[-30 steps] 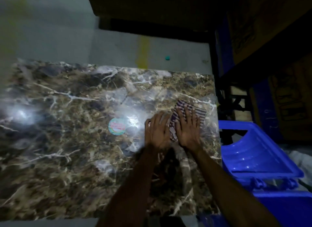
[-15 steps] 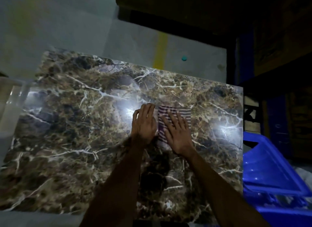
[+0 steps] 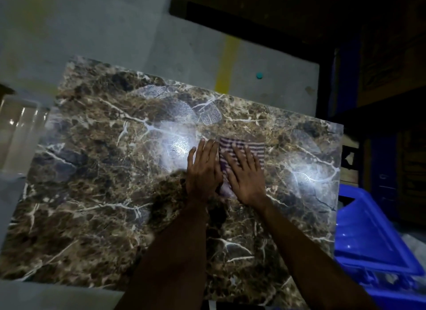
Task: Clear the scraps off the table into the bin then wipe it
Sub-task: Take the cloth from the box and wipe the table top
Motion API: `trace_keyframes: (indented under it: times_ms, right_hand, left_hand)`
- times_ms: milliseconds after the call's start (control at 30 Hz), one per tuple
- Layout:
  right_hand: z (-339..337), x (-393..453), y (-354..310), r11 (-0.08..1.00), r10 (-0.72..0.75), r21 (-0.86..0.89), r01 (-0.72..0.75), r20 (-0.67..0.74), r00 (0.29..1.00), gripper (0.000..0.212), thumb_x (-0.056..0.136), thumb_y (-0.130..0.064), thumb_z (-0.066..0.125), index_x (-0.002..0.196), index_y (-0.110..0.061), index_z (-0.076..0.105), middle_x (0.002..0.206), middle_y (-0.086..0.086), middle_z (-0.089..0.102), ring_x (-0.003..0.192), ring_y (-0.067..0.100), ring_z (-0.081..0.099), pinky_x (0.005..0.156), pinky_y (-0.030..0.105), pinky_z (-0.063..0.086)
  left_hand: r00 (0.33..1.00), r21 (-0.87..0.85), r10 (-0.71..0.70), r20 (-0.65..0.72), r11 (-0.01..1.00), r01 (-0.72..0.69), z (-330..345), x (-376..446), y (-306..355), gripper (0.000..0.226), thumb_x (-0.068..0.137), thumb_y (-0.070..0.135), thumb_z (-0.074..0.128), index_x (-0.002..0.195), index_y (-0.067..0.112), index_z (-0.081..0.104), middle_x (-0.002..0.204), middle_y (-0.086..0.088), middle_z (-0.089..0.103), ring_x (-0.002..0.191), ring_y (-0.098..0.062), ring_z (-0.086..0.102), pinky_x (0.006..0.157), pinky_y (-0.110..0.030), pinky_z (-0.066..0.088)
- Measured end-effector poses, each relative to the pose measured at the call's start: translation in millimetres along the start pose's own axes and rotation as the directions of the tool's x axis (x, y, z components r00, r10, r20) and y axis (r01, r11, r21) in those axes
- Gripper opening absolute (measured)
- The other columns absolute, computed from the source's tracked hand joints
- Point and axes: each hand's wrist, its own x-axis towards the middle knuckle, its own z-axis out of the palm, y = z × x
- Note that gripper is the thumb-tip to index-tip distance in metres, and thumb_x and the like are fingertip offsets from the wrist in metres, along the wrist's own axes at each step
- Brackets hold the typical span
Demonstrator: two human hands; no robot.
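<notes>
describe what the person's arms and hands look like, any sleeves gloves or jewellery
Both forearms are bare right down to the bottom edge of the picture, with no sleeve in view. The left hand and the right hand wear no gloves. No watch, bracelet or ring shows, though the light is dim and small details are hard to make out.

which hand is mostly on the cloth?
The right hand: it lies flat on the striped cloth. The left hand rests mostly on the marble-patterned table beside it.
</notes>
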Motion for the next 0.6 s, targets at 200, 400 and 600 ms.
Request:
trace_keyframes:
  times_ms: [200,400,600]
  right_hand:
    - [-15,8,43,0.977,0.214,0.027,-0.213,-0.029,0.977,0.057,0.111,-0.042,0.03,0.165,-0.028,0.024,0.174,0.005,0.014,0.161,0.03,0.006,0.125,0.057,0.021]
    - [-8,61,11,0.973,0.229,0.052,-0.226,-0.066,0.971,0.057,0.111,-0.044,0.031,0.166,-0.033,0.02,0.174,0.003,0.013,0.161,0.031,0.005,0.127,0.055,0.013]
    - [-5,3,21,0.994,-0.081,0.08,0.078,0.037,0.996,0.054,0.111,-0.044,0.032,0.164,-0.038,0.024,0.174,0.003,0.017,0.161,0.033,0.007,0.127,0.055,0.017]
  left_hand:
    - [0.995,-0.027,-0.046,0.09,0.998,0.049,-3,8,3,0.059,0.096,0.018,0.05,0.154,0.015,0.044,0.162,-0.003,0.041,0.155,-0.022,0.025,0.124,-0.048,0.023]
    - [1.0,-0.004,0.001,-0.018,1.0,-0.001,-1,4,4,0.052,0.102,0.015,0.049,0.154,0.01,0.044,0.163,-0.005,0.038,0.155,-0.024,0.027,0.121,-0.052,0.028]
    - [0.999,0.026,-0.029,0.032,0.999,0.028,-4,7,7,0.054,0.103,0.017,0.05,0.156,0.015,0.042,0.165,0.0,0.035,0.156,-0.02,0.024,0.122,-0.05,0.026]
